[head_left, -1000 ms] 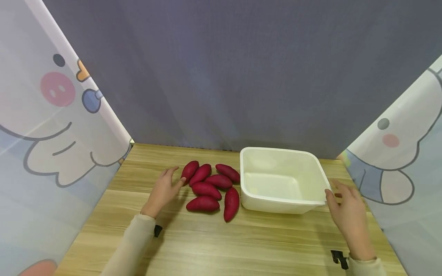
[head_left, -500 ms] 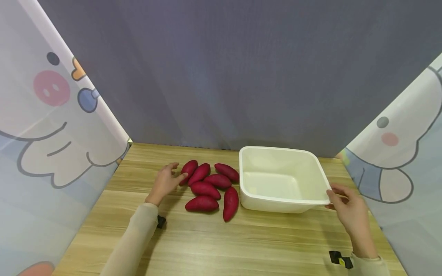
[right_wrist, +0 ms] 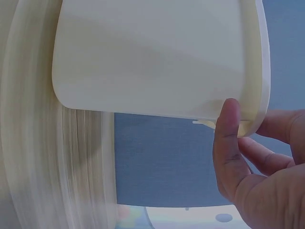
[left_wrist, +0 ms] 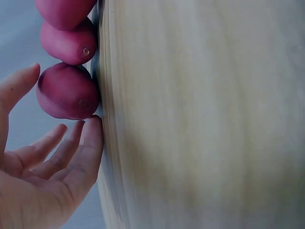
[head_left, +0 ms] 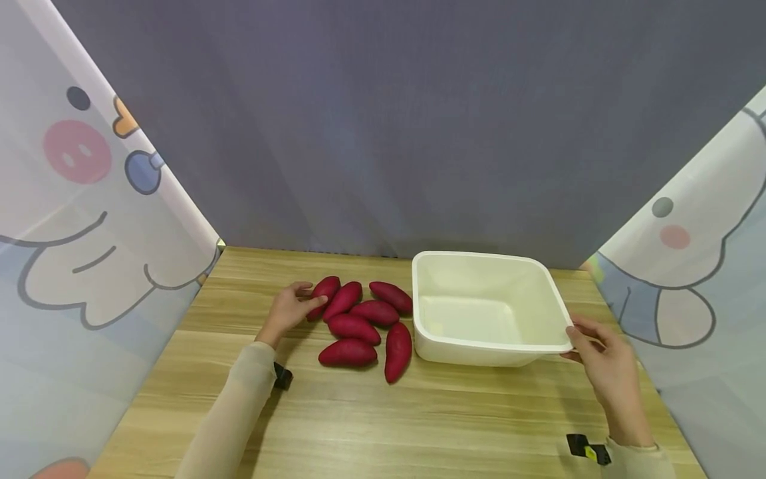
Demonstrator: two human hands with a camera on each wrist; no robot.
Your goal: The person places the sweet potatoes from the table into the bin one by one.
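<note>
Several purplish-red sweet potatoes (head_left: 354, 328) lie grouped on the wooden table, left of a white plastic basin (head_left: 473, 346). My left hand (head_left: 288, 313) is at the leftmost sweet potato (left_wrist: 66, 93), thumb on one side and fingers on the other. In the left wrist view its fingertips come right up to the sweet potato's side, while the thumb stands slightly off it. My right hand (head_left: 606, 366) pinches the basin's near right rim corner, thumb (right_wrist: 227, 119) on the near wall and fingers behind the rim. The basin's inside shows no contents.
The wooden table (head_left: 455, 419) extends in front of the basin and sweet potatoes. A grey curtain (head_left: 383, 133) closes off the back, and cartoon-printed sheets (head_left: 137, 266) flank both sides. Black wrist straps (head_left: 589, 450) show at the cuffs.
My right hand has gone from beside the basin to gripping its rim corner. My left hand has moved slightly in around the leftmost sweet potato. The sweet potatoes lie as before.
</note>
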